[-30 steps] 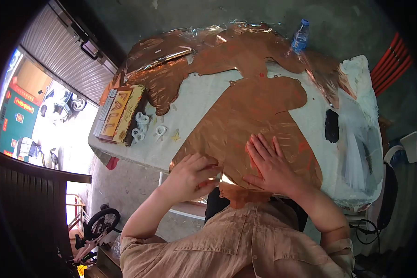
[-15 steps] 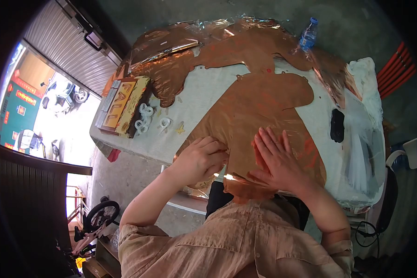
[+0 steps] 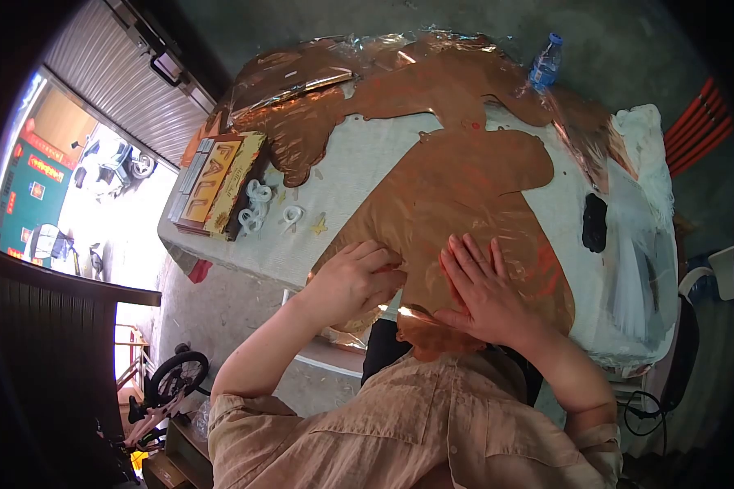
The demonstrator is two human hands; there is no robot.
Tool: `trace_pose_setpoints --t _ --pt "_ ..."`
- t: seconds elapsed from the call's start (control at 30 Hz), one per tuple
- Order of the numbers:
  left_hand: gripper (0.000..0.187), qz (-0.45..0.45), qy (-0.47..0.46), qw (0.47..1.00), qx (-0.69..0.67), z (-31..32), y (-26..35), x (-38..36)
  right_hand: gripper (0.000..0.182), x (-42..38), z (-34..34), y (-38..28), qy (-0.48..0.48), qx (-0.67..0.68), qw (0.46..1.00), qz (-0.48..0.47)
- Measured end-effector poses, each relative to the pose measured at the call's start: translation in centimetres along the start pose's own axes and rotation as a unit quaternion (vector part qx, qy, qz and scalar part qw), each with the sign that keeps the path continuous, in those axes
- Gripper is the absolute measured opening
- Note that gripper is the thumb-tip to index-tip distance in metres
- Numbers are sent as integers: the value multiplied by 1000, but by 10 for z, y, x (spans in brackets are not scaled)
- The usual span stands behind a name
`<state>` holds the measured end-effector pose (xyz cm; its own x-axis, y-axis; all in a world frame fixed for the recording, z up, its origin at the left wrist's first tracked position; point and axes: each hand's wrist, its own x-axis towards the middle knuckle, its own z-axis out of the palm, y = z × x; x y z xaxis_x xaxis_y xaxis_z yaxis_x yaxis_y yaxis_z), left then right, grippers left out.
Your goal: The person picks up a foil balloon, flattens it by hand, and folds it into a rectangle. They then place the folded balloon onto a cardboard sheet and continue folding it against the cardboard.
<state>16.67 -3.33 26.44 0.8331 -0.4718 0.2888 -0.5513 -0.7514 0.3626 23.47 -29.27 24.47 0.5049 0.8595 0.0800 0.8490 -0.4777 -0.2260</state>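
Observation:
A flat, deflated brown foil balloon (image 3: 457,179) lies across the table, and its lower end hangs over the near edge toward my shirt. My left hand (image 3: 357,281) is closed at the slit-like edge in its lower part, with thumb and fingertips pinched together on the foil. To the right, my right hand (image 3: 485,289) rests flat on the same balloon, fingers stretched out and pointing away from me. Reddish reflections show on the foil beside that hand. What lies under the right palm is hidden.
More brown foil balloons (image 3: 302,69) lie along the table's far side. A water bottle (image 3: 546,62) stands at the back right. Printed boxes (image 3: 216,183), white tape rings (image 3: 257,204) and a gold star-shaped piece (image 3: 320,224) are on the left; a black item (image 3: 594,222) and clear plastic bags (image 3: 636,261) on the right.
My right hand has shifted very slightly on the foil, still flat. My left hand keeps its pinch in almost the same place. The other things have not moved.

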Motion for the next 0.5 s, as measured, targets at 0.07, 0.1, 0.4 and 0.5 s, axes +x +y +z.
trace_pose_setpoints --t 0.07,0.1,0.4,0.5 --pt "22 -1 -2 1000 -1 0 0 0 88 0 1 0 -18 5 1000 10" --pt "22 1 -2 1000 -1 -1 0 0 88 0 1 0 -17 4 1000 11" --pt "20 -13 24 998 -54 -9 -11 35 88 1 1 -2 -10 -7 1000 21" --pt "16 3 3 999 -42 7 -22 69 88 0 4 -2 -13 -10 1000 25"
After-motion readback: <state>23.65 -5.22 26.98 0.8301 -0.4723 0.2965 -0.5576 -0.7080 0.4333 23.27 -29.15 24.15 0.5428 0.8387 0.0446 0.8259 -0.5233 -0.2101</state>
